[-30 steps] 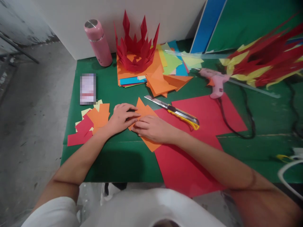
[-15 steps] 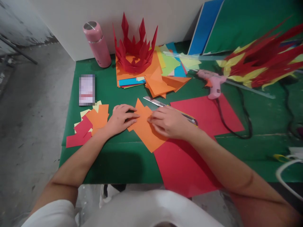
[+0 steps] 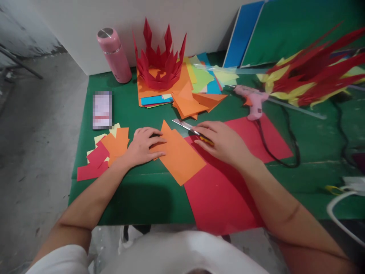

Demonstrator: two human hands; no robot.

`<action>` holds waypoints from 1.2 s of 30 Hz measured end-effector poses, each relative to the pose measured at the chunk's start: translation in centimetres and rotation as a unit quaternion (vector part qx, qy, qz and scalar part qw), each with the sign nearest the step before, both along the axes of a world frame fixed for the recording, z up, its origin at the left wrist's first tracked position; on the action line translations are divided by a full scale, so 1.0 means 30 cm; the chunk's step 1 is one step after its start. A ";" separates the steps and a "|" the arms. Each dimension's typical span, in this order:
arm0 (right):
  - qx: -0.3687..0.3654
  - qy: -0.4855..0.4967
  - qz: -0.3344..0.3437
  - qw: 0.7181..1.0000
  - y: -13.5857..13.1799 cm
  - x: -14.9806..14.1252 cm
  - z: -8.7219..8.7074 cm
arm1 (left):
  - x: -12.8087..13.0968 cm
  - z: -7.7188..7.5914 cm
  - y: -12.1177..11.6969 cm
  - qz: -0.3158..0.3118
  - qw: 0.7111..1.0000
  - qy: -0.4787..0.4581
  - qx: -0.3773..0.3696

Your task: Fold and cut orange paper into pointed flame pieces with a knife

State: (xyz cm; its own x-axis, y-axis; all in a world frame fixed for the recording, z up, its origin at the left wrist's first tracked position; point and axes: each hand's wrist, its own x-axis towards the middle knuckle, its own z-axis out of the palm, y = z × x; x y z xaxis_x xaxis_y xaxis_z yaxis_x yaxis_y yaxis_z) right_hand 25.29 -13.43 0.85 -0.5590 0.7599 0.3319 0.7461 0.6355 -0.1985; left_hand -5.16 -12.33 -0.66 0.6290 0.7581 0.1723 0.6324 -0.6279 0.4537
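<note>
My left hand (image 3: pixel 145 145) lies spread on the left part of a folded orange paper (image 3: pixel 181 158), fingertips pressing on it. The paper's pointed tip faces the far side, and its lower right end overlaps a red sheet (image 3: pixel 225 198). Over the red paper, my right hand (image 3: pixel 221 140) has its fingers closed around the yellow and black handle of a utility knife (image 3: pixel 184 125). The bare blade sticks out past the fingertips, pointing far left, just beyond the orange paper. Most of the handle is hidden under my palm.
Paper scraps (image 3: pixel 98 154) and a phone (image 3: pixel 102 110) lie left. Behind stand a pink bottle (image 3: pixel 115 57) and a red paper crown (image 3: pixel 162 78) on coloured sheets. A corded pink glue gun (image 3: pixel 255 101) and a red-yellow flame-shaped piece (image 3: pixel 313 72) are right.
My right hand has left the orange paper, moved right and away from me, and closed on the utility knife. My left hand has stayed on the paper. The view has shifted slightly.
</note>
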 end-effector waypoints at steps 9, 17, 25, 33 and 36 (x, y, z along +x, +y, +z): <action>0.006 0.030 -0.018 0.999 0.026 -0.004 -0.038 | 0.003 0.014 -0.012 -0.001 1.000 0.014 0.002; 0.018 0.039 0.050 0.998 0.029 -0.009 -0.038 | 0.001 0.015 -0.013 -0.010 1.000 -0.007 -0.006; -0.039 0.048 0.098 0.993 0.034 -0.007 -0.029 | 0.009 0.027 -0.009 -0.077 0.997 0.002 -0.016; -0.039 0.061 0.121 0.990 0.044 0.001 -0.034 | 0.010 -0.004 0.000 -0.060 0.998 -0.023 -0.008; -0.038 0.067 0.134 0.988 0.051 -0.003 -0.038 | 0.010 -0.008 0.002 -0.058 0.998 -0.031 -0.010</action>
State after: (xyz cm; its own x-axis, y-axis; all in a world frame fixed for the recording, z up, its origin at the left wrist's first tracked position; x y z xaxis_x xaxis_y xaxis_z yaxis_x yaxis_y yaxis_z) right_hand 25.19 -11.89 -0.28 -0.6977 0.6170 0.3640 0.5171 0.7854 -0.3401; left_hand -4.86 -12.28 -0.91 0.7004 0.6851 0.2002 0.5265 -0.6853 0.5031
